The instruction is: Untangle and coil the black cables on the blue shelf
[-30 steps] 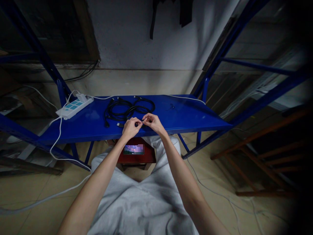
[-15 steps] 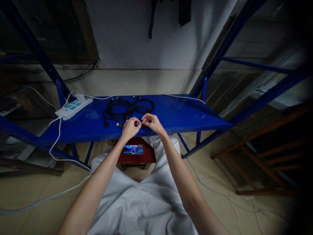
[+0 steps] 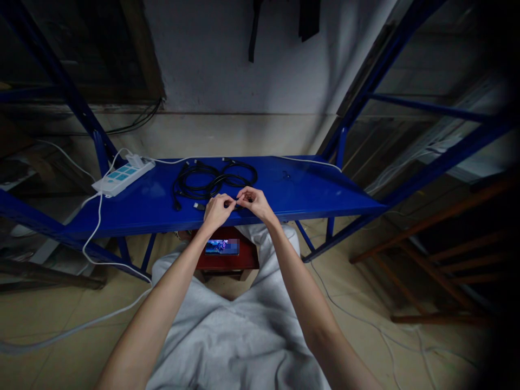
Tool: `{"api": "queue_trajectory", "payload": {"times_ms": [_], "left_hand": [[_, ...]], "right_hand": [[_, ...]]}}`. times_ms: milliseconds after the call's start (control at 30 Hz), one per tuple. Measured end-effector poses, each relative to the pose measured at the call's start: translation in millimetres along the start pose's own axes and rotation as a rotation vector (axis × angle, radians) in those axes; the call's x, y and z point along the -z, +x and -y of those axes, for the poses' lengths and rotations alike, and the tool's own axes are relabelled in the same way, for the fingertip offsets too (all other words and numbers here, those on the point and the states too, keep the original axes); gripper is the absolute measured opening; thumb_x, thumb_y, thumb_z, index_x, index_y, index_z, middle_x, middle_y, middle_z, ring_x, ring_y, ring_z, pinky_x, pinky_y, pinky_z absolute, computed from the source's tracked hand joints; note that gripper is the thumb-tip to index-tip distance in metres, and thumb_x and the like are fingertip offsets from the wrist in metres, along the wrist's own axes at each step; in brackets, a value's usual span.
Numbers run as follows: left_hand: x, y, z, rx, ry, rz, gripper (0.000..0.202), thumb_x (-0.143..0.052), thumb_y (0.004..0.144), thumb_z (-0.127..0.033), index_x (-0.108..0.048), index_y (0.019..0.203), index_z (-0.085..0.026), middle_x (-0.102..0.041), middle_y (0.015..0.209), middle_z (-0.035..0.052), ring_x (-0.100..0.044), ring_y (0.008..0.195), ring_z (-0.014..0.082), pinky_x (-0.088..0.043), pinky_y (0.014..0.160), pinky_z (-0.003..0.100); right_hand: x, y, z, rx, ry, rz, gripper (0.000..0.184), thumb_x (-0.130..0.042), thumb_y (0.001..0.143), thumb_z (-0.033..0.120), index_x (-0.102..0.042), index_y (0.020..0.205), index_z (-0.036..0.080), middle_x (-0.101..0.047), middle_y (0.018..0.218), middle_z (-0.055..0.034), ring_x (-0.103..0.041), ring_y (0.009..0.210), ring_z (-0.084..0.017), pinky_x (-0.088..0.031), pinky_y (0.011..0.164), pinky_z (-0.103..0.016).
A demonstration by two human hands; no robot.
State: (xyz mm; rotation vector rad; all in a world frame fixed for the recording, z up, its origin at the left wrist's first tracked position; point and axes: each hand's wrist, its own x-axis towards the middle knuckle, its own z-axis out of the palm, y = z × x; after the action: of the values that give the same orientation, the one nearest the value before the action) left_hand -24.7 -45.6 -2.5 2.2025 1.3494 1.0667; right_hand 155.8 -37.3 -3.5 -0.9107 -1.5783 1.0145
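Fingertips together, my left hand (image 3: 219,210) and my right hand (image 3: 252,202) meet above the front edge of a blue shelf (image 3: 312,189). Both are closed in a pinch; what lies between the fingertips is too small and dark to make out. Just behind them are coiled black cables (image 3: 197,187), looped side by side on the shelf. A light-coloured plug (image 3: 199,206), like a USB end, sticks out left of my left hand. Part of the nearest cable is hidden by my hands.
A white power strip (image 3: 122,177) sits at the shelf's left, its white cord hanging to the floor. Small dark bits (image 3: 286,175) lie right of the cables. Below, a phone (image 3: 221,247) with a lit screen rests on a red stool (image 3: 211,263). Blue posts flank the shelf.
My fingertips have drawn slightly closer together and now touch or nearly touch. The cables, power strip and phone stay where they were.
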Motion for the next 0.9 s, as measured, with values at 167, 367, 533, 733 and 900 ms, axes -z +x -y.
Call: {"api": "queue_trajectory", "payload": {"times_ms": [167,367,533,733,900], "left_hand": [[-1.6,0.5,2.1,0.001,-0.05,-0.03,0.011,-0.065,0.088,-0.024,-0.073,0.081,-0.021,-0.071,0.084,0.0023,-0.064,0.085,0.0188,-0.048,0.078,0.03],[-1.2,-1.3,0.6,-0.012,-0.033,-0.041,0.011,-0.064,0.088,-0.022,-0.072,0.08,-0.022,-0.071,0.084,0.0024,-0.064,0.085,0.0184,-0.048,0.077,0.029],[-0.8,-2.5,0.8,-0.042,-0.002,-0.023,0.013,-0.063,0.088,-0.023,-0.073,0.081,-0.023,-0.072,0.085,0.0022,-0.065,0.087,0.0188,-0.048,0.079,0.03],[1.2,-4.7,-2.1,-0.056,0.001,-0.011,0.01,-0.066,0.086,-0.024,-0.073,0.08,-0.023,-0.072,0.084,0.002,-0.065,0.088,0.0193,-0.049,0.083,0.031],[1.0,-4.7,-3.0,-0.057,-0.009,-0.007,0.007,-0.073,0.083,-0.027,-0.071,0.078,-0.022,-0.071,0.084,0.0014,-0.064,0.086,0.0186,-0.049,0.08,0.031]], "right_hand": [[-0.2,0.6,-2.0,0.008,0.007,-0.003,0.032,-0.081,0.069,0.04,-0.065,0.085,0.018,-0.063,0.072,-0.0004,-0.054,0.066,-0.014,-0.042,0.064,-0.027],[-0.6,1.3,-1.8,0.024,-0.025,-0.012,0.028,-0.08,0.07,0.038,-0.065,0.083,0.017,-0.062,0.071,-0.0001,-0.052,0.065,-0.013,-0.041,0.063,-0.027],[-0.9,1.7,-2.1,0.03,-0.065,-0.017,0.026,-0.079,0.071,0.037,-0.066,0.082,0.017,-0.063,0.072,-0.0006,-0.052,0.065,-0.013,-0.041,0.062,-0.027],[-0.6,1.6,-2.1,0.032,-0.072,-0.02,0.028,-0.079,0.071,0.039,-0.066,0.082,0.018,-0.063,0.072,-0.001,-0.053,0.065,-0.013,-0.041,0.062,-0.027],[-0.9,1.5,-0.1,0.033,-0.046,-0.02,0.03,-0.08,0.071,0.041,-0.065,0.082,0.018,-0.064,0.074,-0.0016,-0.054,0.065,-0.013,-0.042,0.062,-0.027]]}}
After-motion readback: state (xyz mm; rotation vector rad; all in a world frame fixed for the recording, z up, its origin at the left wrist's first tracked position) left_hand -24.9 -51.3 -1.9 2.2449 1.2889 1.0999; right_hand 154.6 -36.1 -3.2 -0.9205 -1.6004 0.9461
